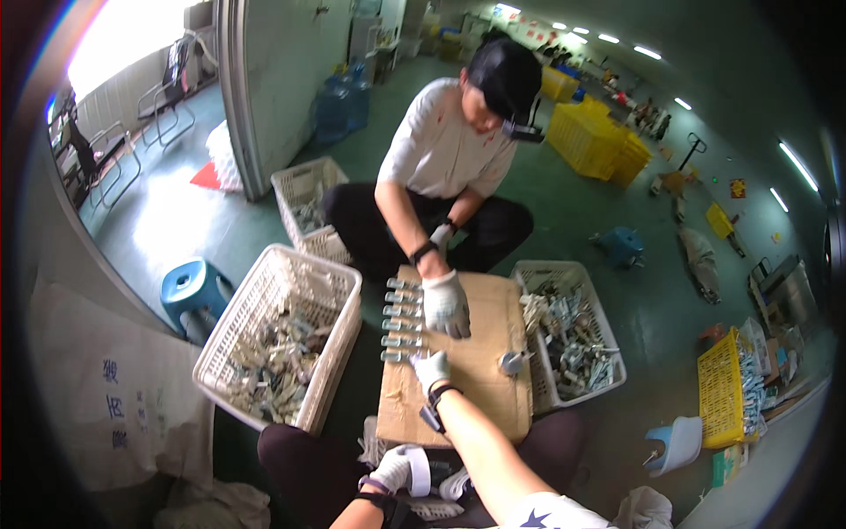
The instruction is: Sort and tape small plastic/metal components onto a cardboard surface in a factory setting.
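Observation:
Low in front of me, my gloved left hand (393,469) is closed around a white ring-shaped roll (419,472) that looks like tape. My gloved right hand (432,368) reaches over a cardboard box (476,388). Its fingertips are pinched together at the inner end of the nearest clip-like piece (397,356); what lies between them is hidden. Several such pieces, with pale clear ends jutting outward, line the box's left edge. A co-worker's gloved hand (447,304) hovers just beyond mine. On the box's right side stands a small grey object (512,361).
White crates hold jumbled small parts: a big one (207,363) left, another (608,353) right, a third (286,189) behind. The co-worker (445,141) sits opposite, close to the box. A blue stool (189,286) stands far left; a yellow crate (718,397) is at right.

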`<state>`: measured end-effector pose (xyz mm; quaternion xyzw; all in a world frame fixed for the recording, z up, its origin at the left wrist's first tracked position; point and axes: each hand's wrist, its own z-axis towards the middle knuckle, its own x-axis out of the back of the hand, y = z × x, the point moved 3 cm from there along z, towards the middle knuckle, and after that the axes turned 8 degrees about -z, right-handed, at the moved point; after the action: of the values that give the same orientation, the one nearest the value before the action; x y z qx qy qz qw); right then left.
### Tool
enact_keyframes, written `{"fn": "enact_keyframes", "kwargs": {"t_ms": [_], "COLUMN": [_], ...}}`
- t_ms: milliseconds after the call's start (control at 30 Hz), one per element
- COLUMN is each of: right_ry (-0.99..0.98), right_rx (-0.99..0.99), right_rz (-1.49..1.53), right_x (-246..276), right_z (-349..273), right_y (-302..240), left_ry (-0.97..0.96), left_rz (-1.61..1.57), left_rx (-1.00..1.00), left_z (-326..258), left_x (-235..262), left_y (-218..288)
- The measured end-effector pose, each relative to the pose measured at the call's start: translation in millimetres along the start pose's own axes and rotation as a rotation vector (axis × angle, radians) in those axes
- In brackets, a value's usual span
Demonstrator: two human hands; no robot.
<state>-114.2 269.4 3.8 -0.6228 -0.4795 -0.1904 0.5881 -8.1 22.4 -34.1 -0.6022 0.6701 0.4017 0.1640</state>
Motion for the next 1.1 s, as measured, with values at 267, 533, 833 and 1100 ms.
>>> {"fn": "enact_keyframes", "kwargs": {"t_ms": [267, 533, 833, 1100], "right_ry": [-0.342, -0.65, -0.7, -0.452], "right_rx": [0.12, 0.204, 0.107, 0.031], "right_rz": [0.101, 0.325, 0.476, 0.536], "right_x": [38, 105, 194, 160], "right_z": [-63, -111, -107, -99], "right_y": [28, 108, 141, 178], "left_ry": [0.03, 0.044, -0.324, -0.058], "left_rz": [0.105, 0.019, 0.806, 0.178], "left_rx": [-0.013, 0.048, -0.58, -0.047], "left_z": [-11, -14, -2, 13], "left_x": [-1, -6, 16, 30], "left_y": [2, 7, 7, -11]}}
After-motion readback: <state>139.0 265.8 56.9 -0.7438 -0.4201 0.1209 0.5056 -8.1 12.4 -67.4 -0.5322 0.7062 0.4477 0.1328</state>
